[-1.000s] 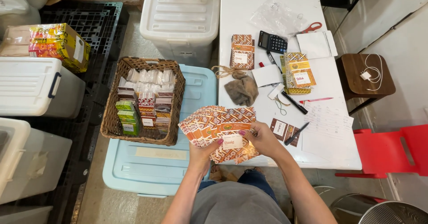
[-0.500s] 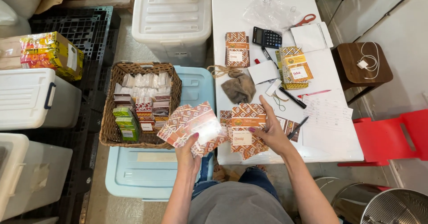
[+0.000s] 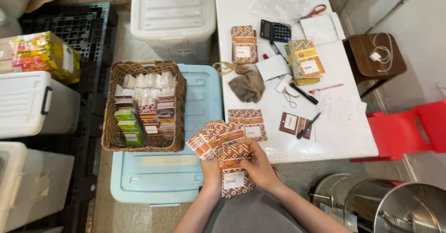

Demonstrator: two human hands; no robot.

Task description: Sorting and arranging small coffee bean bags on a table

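Note:
My left hand (image 3: pixel 211 165) holds a fanned stack of orange-and-brown patterned packets (image 3: pixel 214 138) above the light blue bin lid (image 3: pixel 158 177). My right hand (image 3: pixel 260 165) grips a smaller bunch of the same packets (image 3: pixel 233 170), with white labels facing up, just below the fan. The two bunches touch. One more patterned packet (image 3: pixel 247 123) lies on the white table (image 3: pixel 260 10) near its front edge. A wicker basket (image 3: pixel 179 103) packed with small boxed and wrapped goods sits on the blue lid to the left.
The table carries a calculator (image 3: pixel 275 30), red scissors (image 3: pixel 316 11), pens, papers, a brown cloth pouch (image 3: pixel 247 85) and two more packet stacks (image 3: pixel 244 43). White storage bins stand at left and back. A red chair (image 3: pixel 409 131) and steel pots (image 3: pixel 395 205) are at right.
Half a second ago the two bunches were apart, the right one over the table edge. Now my right hand has brought its packets down and left, against the fan in my left hand.

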